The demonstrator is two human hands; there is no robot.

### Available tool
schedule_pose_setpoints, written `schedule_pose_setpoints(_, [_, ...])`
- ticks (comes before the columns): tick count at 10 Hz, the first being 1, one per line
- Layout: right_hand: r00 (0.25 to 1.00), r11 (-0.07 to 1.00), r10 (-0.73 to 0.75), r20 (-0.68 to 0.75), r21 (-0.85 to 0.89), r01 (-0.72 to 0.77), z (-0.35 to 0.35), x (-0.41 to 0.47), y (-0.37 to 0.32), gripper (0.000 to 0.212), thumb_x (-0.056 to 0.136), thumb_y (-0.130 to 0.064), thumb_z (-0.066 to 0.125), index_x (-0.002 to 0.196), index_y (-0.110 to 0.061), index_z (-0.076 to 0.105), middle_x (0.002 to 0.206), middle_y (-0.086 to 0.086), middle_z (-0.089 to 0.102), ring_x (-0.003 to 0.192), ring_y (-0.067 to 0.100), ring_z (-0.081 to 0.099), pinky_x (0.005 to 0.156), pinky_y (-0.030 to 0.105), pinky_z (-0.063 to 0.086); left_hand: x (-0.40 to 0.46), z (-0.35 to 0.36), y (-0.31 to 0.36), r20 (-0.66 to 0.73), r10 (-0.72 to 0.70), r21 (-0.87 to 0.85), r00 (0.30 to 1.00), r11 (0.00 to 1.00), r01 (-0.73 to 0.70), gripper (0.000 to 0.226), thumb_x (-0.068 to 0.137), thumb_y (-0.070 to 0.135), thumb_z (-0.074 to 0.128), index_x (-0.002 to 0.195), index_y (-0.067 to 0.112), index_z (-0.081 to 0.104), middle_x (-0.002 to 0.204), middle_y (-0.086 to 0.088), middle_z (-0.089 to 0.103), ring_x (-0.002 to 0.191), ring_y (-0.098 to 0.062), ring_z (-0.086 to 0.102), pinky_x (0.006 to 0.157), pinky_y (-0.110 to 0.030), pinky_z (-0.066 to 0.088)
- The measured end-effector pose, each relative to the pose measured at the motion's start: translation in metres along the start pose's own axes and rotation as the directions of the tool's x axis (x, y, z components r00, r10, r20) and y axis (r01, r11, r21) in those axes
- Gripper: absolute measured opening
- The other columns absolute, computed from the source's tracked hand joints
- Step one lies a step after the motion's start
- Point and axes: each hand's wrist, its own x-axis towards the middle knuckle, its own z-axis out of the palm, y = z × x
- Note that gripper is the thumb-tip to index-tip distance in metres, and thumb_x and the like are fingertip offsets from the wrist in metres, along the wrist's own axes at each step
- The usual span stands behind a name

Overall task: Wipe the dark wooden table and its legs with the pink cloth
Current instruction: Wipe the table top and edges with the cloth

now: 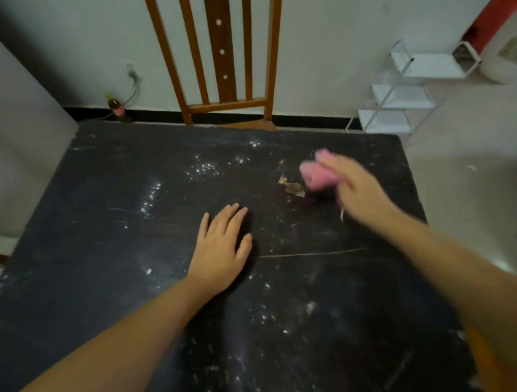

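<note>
The dark wooden table [107, 259] fills most of the view; its top is scratched and speckled with white spots, and a patch of pale chipped marks sits near its far right. My right hand [353, 189] is shut on the bunched pink cloth [315, 173], held on or just over the tabletop beside that chipped patch; the hand is motion-blurred. My left hand [221, 250] lies flat on the middle of the table, fingers spread, holding nothing. The table's legs are hidden below the top.
A wooden chair [217, 65] stands against the table's far edge. A white metal shelf rack [400, 97] is on the floor at the back right. A small bottle [116, 108] stands by the wall at the back left, under a wall socket.
</note>
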Motion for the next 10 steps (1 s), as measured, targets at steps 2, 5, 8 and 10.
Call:
schedule_pose_setpoints(2, [0.995,0.971,0.101,0.003,-0.218,-0.098,0.043,0.075,-0.022,0.051,0.086,0.001,0.027,0.118,-0.017,0.061,0.130,0.012,0.052,0.125,0.035,0.045,0.102,0.041,0.034,-0.029,-0.033,-0.081,-0.105,-0.093,0.204,0.990,0.973,0.113,0.059,0.088,0.043,0.022,0.136,0.014,0.039,0.145,-0.006,0.037,0.134,-0.016,0.025,0.113,-0.048,0.004])
schedule_pose_setpoints(5, [0.890,0.928,-0.308,0.336,0.311,0.204,0.062,-0.049,-0.114,0.029,0.094,-0.011,0.047,0.100,-0.028,0.069,0.096,-0.011,0.069,0.095,-0.002,0.061,0.099,0.031,0.047,-0.035,-0.029,-0.097,-0.115,-0.170,0.173,0.979,0.967,0.188,0.058,0.088,0.042,0.022,0.133,0.011,0.043,0.143,-0.011,0.038,0.133,-0.023,0.031,0.113,-0.047,0.008])
schedule_pose_setpoints(8, [0.888,0.896,0.413,0.204,-0.266,-0.356,0.077,0.154,-0.108,0.030,0.086,-0.038,0.044,0.107,-0.022,0.057,0.110,0.005,0.061,0.101,0.028,0.055,0.087,0.045,0.037,-0.034,-0.028,-0.098,-0.108,-0.159,0.173,0.981,0.969,0.176,0.063,0.089,0.045,0.014,0.137,0.013,0.037,0.147,-0.007,0.032,0.138,-0.020,0.024,0.115,-0.043,0.002])
schedule_pose_setpoints(10, [0.807,0.938,-0.340,0.483,0.116,0.326,0.110,-0.037,-0.132,0.053,0.093,0.001,0.031,0.143,-0.016,0.038,0.157,0.009,0.020,0.147,0.025,0.008,0.121,0.037,0.001,-0.036,-0.029,-0.099,-0.163,-0.138,0.085,0.977,0.984,0.154,0.057,0.089,0.035,0.023,0.139,0.010,0.033,0.145,-0.012,0.035,0.134,-0.019,0.023,0.114,-0.045,0.009])
